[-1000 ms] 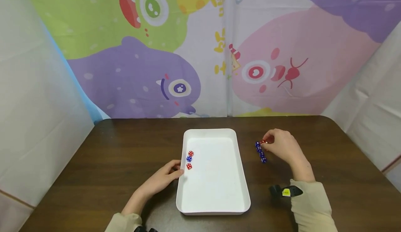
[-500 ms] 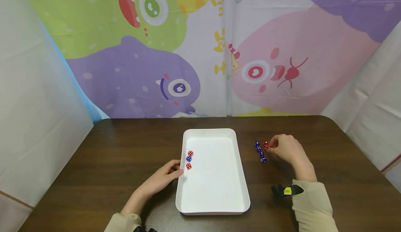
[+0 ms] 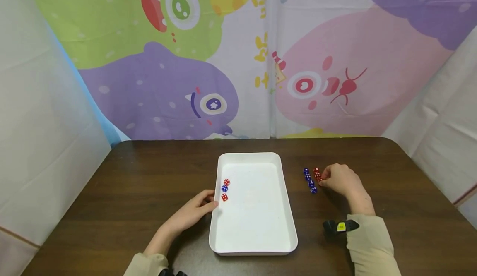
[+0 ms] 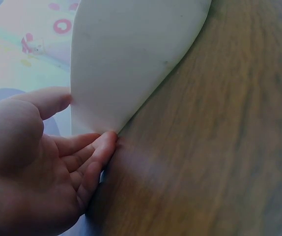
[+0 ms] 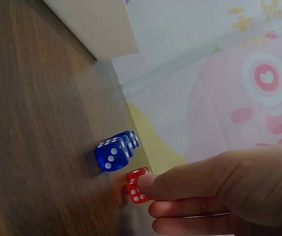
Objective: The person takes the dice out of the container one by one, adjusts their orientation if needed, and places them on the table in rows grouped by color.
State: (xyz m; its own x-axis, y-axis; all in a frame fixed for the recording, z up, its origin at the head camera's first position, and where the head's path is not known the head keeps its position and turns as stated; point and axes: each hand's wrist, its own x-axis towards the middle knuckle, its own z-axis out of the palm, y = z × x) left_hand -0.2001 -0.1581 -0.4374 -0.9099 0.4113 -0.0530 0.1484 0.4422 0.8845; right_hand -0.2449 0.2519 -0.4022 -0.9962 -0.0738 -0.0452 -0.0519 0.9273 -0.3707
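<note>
A white rectangular tray (image 3: 257,210) stands mid-table, with a blue die (image 3: 224,188) and two red dice (image 3: 227,182) inside along its left wall. My left hand (image 3: 193,212) holds the tray's left side; in the left wrist view the thumb meets the rim and the fingertips reach the lower edge. Right of the tray, several blue dice (image 3: 311,183) form a slanting row. Beside them runs a shorter row of red dice (image 3: 317,175). My right hand (image 3: 343,181) pinches the near red die (image 5: 137,191) at that row's end, its thumb covering part of it.
The dark wooden table (image 3: 149,176) carries everything. Behind it hangs a cartoon-printed curtain (image 3: 246,102), with pale cloth (image 3: 447,114) on the sides. A black strap with a yellow label (image 3: 341,226) sits near the right sleeve cuff.
My right hand has shifted slightly toward me and to the right, leaving red dice lined up beside the blue row. The left hand and tray stay put.
</note>
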